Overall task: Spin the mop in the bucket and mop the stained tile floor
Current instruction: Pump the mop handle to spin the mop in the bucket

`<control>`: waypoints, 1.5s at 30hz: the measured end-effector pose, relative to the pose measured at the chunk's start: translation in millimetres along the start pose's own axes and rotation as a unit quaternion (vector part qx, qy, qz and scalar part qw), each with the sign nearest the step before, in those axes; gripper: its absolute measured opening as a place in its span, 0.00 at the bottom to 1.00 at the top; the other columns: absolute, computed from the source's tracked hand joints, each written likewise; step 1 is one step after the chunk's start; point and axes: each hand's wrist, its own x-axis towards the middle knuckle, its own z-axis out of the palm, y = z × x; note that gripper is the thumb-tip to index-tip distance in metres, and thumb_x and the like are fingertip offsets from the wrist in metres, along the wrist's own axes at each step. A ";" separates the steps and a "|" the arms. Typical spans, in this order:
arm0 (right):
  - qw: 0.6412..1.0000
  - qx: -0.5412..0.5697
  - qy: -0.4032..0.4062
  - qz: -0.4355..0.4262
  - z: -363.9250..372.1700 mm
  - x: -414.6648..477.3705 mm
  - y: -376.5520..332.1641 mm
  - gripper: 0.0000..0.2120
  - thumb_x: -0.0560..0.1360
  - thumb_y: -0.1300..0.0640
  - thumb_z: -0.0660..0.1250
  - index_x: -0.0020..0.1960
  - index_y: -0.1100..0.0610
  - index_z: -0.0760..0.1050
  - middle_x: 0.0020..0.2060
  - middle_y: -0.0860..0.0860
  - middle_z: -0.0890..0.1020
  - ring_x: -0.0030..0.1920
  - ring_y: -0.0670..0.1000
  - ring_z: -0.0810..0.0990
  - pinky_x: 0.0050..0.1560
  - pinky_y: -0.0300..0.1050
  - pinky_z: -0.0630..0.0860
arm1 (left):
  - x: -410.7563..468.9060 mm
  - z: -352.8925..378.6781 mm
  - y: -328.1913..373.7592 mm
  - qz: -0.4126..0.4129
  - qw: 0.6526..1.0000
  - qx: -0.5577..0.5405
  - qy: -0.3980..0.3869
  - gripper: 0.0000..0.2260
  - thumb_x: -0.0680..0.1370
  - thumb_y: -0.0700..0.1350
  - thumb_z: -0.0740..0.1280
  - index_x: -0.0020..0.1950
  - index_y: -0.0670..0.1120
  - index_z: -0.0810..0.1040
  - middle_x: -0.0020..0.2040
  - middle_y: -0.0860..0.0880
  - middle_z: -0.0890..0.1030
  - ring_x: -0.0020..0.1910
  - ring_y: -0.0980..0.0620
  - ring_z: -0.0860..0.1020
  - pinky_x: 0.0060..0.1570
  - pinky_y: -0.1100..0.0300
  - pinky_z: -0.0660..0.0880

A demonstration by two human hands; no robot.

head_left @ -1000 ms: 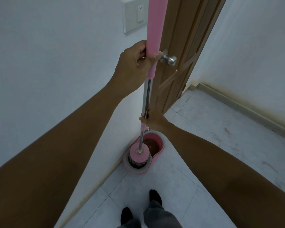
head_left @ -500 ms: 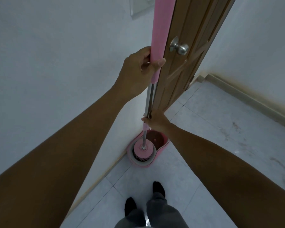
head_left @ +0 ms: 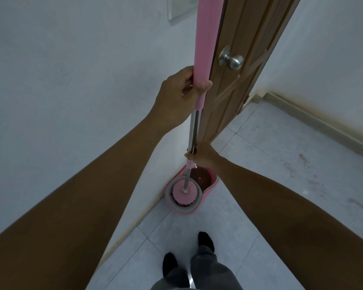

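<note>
A mop stands upright, with a pink upper handle (head_left: 205,38) and a metal shaft (head_left: 193,130). My left hand (head_left: 180,95) is closed around the lower end of the pink grip. My right hand (head_left: 201,153) grips the shaft lower down, at a pink collar. The round pink mop head (head_left: 184,192) sits in the grey spinner basket of the pink bucket (head_left: 213,182), which rests on the floor against the wall. Dark stains (head_left: 302,159) mark the pale tile floor (head_left: 270,155) to the right.
A brown wooden door (head_left: 245,65) with a metal knob (head_left: 232,58) stands just behind the mop. A white wall (head_left: 71,91) runs along the left, a skirting board (head_left: 323,124) along the right wall. My feet (head_left: 187,252) in dark socks stand before the bucket.
The view has tilted and shifted slightly, so the door knob and bucket sit a little differently in frame. Both hands keep their grip on the mop; the head stays in the spinner basket.
</note>
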 end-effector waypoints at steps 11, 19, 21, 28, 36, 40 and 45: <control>0.993 0.114 0.024 0.020 24.8 -2.5 19.6 0.11 0.77 0.52 0.69 0.51 0.59 0.79 0.41 0.49 0.85 0.34 0.39 0.80 0.33 0.29 0.73 | -15.1 21.7 -69.4 -0.089 0.993 -0.043 -0.068 0.18 0.78 0.49 0.69 0.65 0.46 0.72 0.58 0.52 0.79 0.52 0.52 0.80 0.46 0.73 0.75; 0.983 0.159 0.092 -0.010 32.6 30.2 57.5 0.12 0.74 0.42 0.70 0.48 0.51 0.79 0.42 0.46 0.86 0.41 0.42 0.85 0.46 0.42 0.83 | 35.8 49.4 -86.2 -0.094 0.982 -0.062 -0.150 0.17 0.78 0.46 0.69 0.65 0.45 0.72 0.53 0.56 0.80 0.51 0.59 0.81 0.47 0.74 0.76; 0.979 0.172 0.107 -0.017 31.9 43.9 69.9 0.11 0.74 0.43 0.71 0.48 0.49 0.78 0.40 0.45 0.86 0.40 0.40 0.85 0.46 0.41 0.84 | 49.9 61.9 -95.8 -0.086 0.981 -0.055 -0.163 0.16 0.78 0.47 0.69 0.64 0.45 0.74 0.53 0.55 0.81 0.52 0.58 0.81 0.51 0.71 0.77; 0.983 0.154 0.092 -0.044 12.9 96.8 103.0 0.12 0.74 0.48 0.73 0.49 0.57 0.80 0.42 0.50 0.87 0.38 0.43 0.86 0.44 0.43 0.84 | 100.1 92.7 -121.8 -0.068 0.985 -0.017 -0.156 0.18 0.78 0.49 0.67 0.66 0.42 0.75 0.56 0.50 0.81 0.53 0.52 0.80 0.56 0.67 0.76; 0.989 0.119 0.086 -0.031 23.6 114.2 125.5 0.17 0.75 0.41 0.68 0.51 0.55 0.80 0.41 0.50 0.86 0.36 0.43 0.84 0.41 0.42 0.83 | 112.7 117.0 -144.7 -0.052 0.988 0.008 -0.145 0.19 0.78 0.50 0.67 0.66 0.43 0.75 0.58 0.48 0.82 0.52 0.52 0.81 0.53 0.71 0.75; 0.986 0.120 0.113 -0.019 43.4 115.1 128.9 0.12 0.76 0.45 0.69 0.48 0.55 0.79 0.37 0.47 0.85 0.31 0.40 0.82 0.35 0.36 0.81 | 103.5 122.6 -159.2 -0.029 0.990 0.030 -0.134 0.18 0.78 0.52 0.67 0.65 0.45 0.75 0.55 0.50 0.82 0.49 0.53 0.81 0.49 0.78 0.73; 0.984 0.118 0.135 0.016 70.0 114.6 138.1 0.11 0.76 0.48 0.69 0.51 0.55 0.81 0.37 0.44 0.84 0.32 0.37 0.80 0.34 0.25 0.75 | 86.2 133.0 -180.9 -0.028 0.991 0.033 -0.129 0.18 0.78 0.51 0.68 0.65 0.44 0.75 0.53 0.53 0.81 0.46 0.55 0.80 0.48 0.79 0.72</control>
